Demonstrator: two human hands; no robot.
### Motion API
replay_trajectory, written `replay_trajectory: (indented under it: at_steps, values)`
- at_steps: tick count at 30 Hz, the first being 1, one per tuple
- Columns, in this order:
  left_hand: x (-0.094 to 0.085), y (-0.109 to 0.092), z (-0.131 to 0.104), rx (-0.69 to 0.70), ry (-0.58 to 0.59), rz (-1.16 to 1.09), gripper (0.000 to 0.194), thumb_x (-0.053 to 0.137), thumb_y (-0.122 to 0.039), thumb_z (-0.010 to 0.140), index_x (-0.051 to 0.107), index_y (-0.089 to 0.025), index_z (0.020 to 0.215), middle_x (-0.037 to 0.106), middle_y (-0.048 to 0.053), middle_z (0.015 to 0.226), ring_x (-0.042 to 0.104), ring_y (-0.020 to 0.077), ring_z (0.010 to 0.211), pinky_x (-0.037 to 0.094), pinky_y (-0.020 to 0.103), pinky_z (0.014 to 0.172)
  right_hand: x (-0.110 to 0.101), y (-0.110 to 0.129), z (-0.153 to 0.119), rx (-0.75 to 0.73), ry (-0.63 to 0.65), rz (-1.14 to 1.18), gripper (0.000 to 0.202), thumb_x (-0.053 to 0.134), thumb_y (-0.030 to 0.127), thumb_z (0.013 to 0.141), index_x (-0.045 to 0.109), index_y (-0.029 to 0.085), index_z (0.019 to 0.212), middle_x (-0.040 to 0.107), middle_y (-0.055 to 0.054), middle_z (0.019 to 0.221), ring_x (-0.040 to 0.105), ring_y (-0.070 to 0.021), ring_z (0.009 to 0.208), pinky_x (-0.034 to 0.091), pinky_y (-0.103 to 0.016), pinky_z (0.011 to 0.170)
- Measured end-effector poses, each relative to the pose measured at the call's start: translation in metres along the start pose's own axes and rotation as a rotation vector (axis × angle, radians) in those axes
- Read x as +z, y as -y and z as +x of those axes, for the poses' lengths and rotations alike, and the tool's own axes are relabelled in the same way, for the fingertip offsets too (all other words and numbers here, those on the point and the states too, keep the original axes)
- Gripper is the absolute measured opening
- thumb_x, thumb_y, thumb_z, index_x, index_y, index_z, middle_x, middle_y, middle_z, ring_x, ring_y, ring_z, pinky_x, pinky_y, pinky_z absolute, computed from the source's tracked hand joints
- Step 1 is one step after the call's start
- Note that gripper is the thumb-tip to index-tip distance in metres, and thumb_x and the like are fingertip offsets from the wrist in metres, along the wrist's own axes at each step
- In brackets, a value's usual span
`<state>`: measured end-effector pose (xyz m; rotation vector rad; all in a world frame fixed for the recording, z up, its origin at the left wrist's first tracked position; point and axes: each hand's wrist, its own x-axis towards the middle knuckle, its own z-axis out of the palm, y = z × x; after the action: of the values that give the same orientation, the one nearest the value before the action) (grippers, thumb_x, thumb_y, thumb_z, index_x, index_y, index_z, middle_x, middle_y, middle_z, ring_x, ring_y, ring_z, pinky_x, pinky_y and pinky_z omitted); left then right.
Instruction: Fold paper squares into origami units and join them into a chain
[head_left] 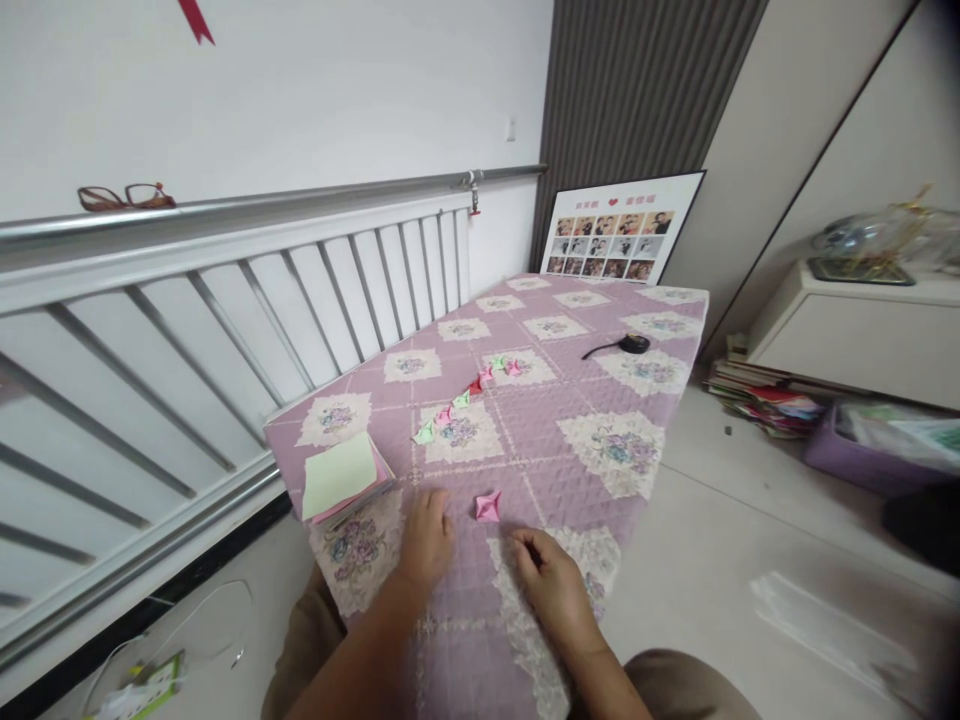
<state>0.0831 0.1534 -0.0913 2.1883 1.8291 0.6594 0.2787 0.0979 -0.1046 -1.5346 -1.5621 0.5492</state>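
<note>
A pink folded-paper piece (487,506) with raised corners lies on the flowered lilac tablecloth between my two hands, touching neither. On its left, my left hand (427,535) rests on the cloth, fingers loosely bent, thumb a little apart, nothing visible in it. My right hand (553,585) lies to the lower right with its fingers curled in toward the thumb; I see nothing held there. Farther up, several small folded-paper pieces form a curved row, among them a green one (424,432) and a red one (475,385). A stack of coloured paper sheets (341,475) sits left of my left hand.
A black object with a strap (634,344) lies on the table's far right. White railings (300,310) border the left side, with glasses (127,196) on the top pipe. A photo board (611,235) leans at the far end. A white cabinet (870,330) stands right.
</note>
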Motion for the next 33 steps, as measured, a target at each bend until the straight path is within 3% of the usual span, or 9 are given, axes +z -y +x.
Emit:
replay_trajectory:
  at_steps: [4, 8, 13, 20, 24, 28, 33]
  values:
    - [-0.01, 0.019, 0.008, 0.009, 0.015, 0.041, 0.033, 0.046, -0.009, 0.081, 0.058, -0.019, 0.11, 0.057, 0.007, 0.115, 0.048, 0.022, 0.111, 0.035, 0.037, 0.099, 0.003, 0.007, 0.001, 0.033, -0.002, -0.065, 0.022, 0.046, 0.033, 0.084, 0.065, 0.022, 0.085, 0.069, -0.004, 0.084, 0.064, -0.0189, 0.076, 0.048, -0.029, 0.071]
    - [-0.012, 0.014, 0.01, 0.005, 0.027, 0.138, 0.031, 0.047, -0.013, 0.085, 0.059, -0.023, 0.112, 0.055, 0.006, 0.12, 0.045, 0.0228, 0.114, 0.032, 0.039, 0.098, 0.015, 0.02, 0.003, 0.087, -0.014, -0.091, 0.027, 0.045, 0.039, 0.086, 0.064, 0.022, 0.095, 0.071, -0.005, 0.087, 0.066, -0.0191, 0.075, 0.048, -0.028, 0.067]
    - [-0.014, 0.008, 0.01, -0.012, 0.045, 0.152, 0.031, 0.048, -0.013, 0.085, 0.059, -0.024, 0.111, 0.055, 0.005, 0.121, 0.045, 0.0216, 0.113, 0.031, 0.037, 0.098, 0.035, 0.033, 0.013, 0.043, 0.0, -0.213, 0.034, 0.048, 0.043, 0.086, 0.061, 0.02, 0.108, 0.071, -0.005, 0.08, 0.066, -0.0202, 0.068, 0.046, -0.027, 0.059]
    - [-0.015, 0.006, 0.013, -0.027, 0.061, 0.138, 0.032, 0.046, -0.012, 0.085, 0.06, -0.023, 0.111, 0.055, 0.005, 0.121, 0.045, 0.0214, 0.113, 0.031, 0.037, 0.098, 0.045, 0.029, 0.026, -0.043, 0.018, -0.402, 0.025, 0.043, 0.039, 0.09, 0.061, 0.023, 0.087, 0.07, -0.005, 0.079, 0.067, -0.0201, 0.065, 0.041, -0.025, 0.054]
    - [-0.012, 0.006, 0.014, -0.046, 0.064, 0.127, 0.033, 0.045, -0.011, 0.084, 0.061, -0.023, 0.11, 0.055, 0.005, 0.122, 0.044, 0.0214, 0.115, 0.03, 0.037, 0.099, 0.04, 0.023, 0.033, -0.082, 0.024, -0.392, 0.027, 0.039, 0.039, 0.092, 0.061, 0.024, 0.085, 0.071, -0.005, 0.077, 0.067, -0.0196, 0.065, 0.042, -0.025, 0.056]
    - [-0.011, 0.007, 0.015, -0.047, 0.073, 0.08, 0.037, 0.042, -0.01, 0.083, 0.061, -0.024, 0.112, 0.054, 0.005, 0.124, 0.043, 0.0226, 0.117, 0.028, 0.038, 0.1, 0.024, 0.013, 0.069, -0.118, 0.035, -0.369, 0.031, 0.035, 0.04, 0.094, 0.06, 0.024, 0.085, 0.07, -0.005, 0.079, 0.066, -0.0175, 0.067, 0.043, -0.025, 0.06]
    - [-0.006, 0.008, 0.018, -0.057, 0.087, 0.053, 0.044, 0.041, -0.007, 0.077, 0.062, -0.026, 0.111, 0.056, 0.004, 0.126, 0.045, 0.0237, 0.117, 0.027, 0.04, 0.101, 0.008, -0.009, 0.168, -0.107, -0.023, -0.422, 0.041, 0.031, 0.049, 0.092, 0.062, 0.024, 0.078, 0.069, -0.005, 0.076, 0.061, -0.0159, 0.063, 0.041, -0.025, 0.058]
